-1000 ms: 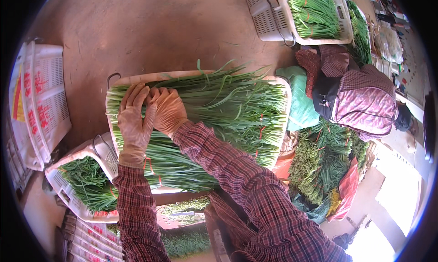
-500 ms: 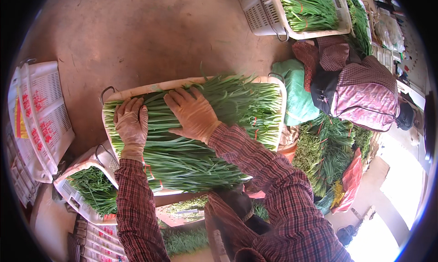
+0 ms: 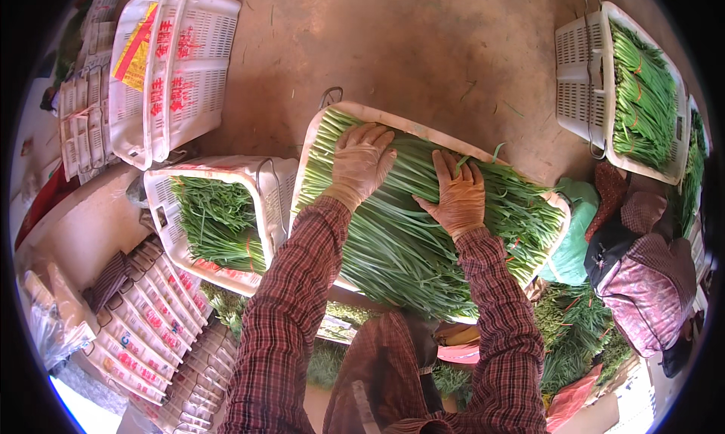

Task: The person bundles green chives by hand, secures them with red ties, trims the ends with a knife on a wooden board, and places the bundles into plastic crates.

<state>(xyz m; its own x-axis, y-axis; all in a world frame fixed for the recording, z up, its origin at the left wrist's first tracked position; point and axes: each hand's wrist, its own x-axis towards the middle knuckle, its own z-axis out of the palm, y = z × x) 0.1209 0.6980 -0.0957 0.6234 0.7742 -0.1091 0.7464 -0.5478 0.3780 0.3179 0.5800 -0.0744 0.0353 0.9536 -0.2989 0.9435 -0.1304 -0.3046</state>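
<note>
Long green garlic chives (image 3: 408,253) fill a white plastic crate (image 3: 555,234) in front of me, pale stem ends at its left and right ends, some tied with thin red bands. My left hand (image 3: 361,162), in a thin translucent glove, lies over the stems near the far left corner, fingers stretched out and slightly bent. My right hand (image 3: 459,194), gloved too, rests on the leaves right of the middle with its fingers spread. Neither hand is closed round a bundle. Both palms are hidden against the greens.
A second crate of greens (image 3: 215,215) stands at the left, with stacked white crates (image 3: 170,79) behind it. Another chive crate (image 3: 642,94) is at the far right. A person (image 3: 642,268) in a patterned garment is near it. Loose greens (image 3: 574,328) lie at the lower right.
The view has swung to the left, so the crates appear farther right. My left hand has moved toward the crate's far edge, and my right hand lies farther along the leaves, toward the right.
</note>
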